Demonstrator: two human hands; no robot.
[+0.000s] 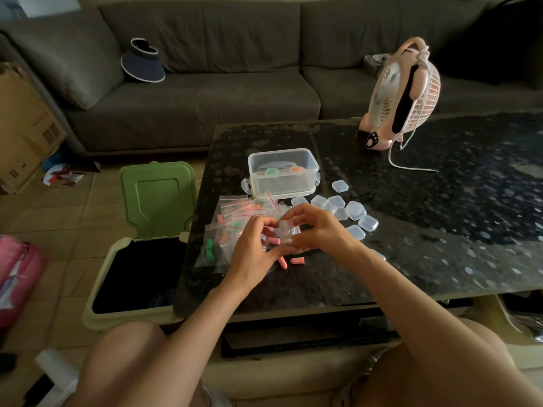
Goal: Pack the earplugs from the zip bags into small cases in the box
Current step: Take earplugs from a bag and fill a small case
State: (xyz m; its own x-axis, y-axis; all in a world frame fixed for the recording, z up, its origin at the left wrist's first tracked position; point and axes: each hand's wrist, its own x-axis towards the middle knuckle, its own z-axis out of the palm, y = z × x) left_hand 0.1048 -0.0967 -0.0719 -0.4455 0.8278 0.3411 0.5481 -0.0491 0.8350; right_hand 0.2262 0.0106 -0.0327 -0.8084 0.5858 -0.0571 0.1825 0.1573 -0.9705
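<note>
Left hand [255,249] and right hand [321,230] together pinched a small clear case [284,229] over the surface [440,230], nearer than the box [283,171]; zip bags [235,215] left, spare cases [355,211] right, pink earplugs [296,260] below

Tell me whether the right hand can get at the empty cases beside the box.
Probably yes: the empty cases lie uncovered right beside the right hand, though it pinches a clear item now.

Earplug kit on bench [440,230]
Open clear box [283,171] at back; zip bags [235,218] heaped left, small cases [355,211] strewn right, 1 case [283,227] lifted, 2 pink earplugs [289,261] loose in front.
</note>
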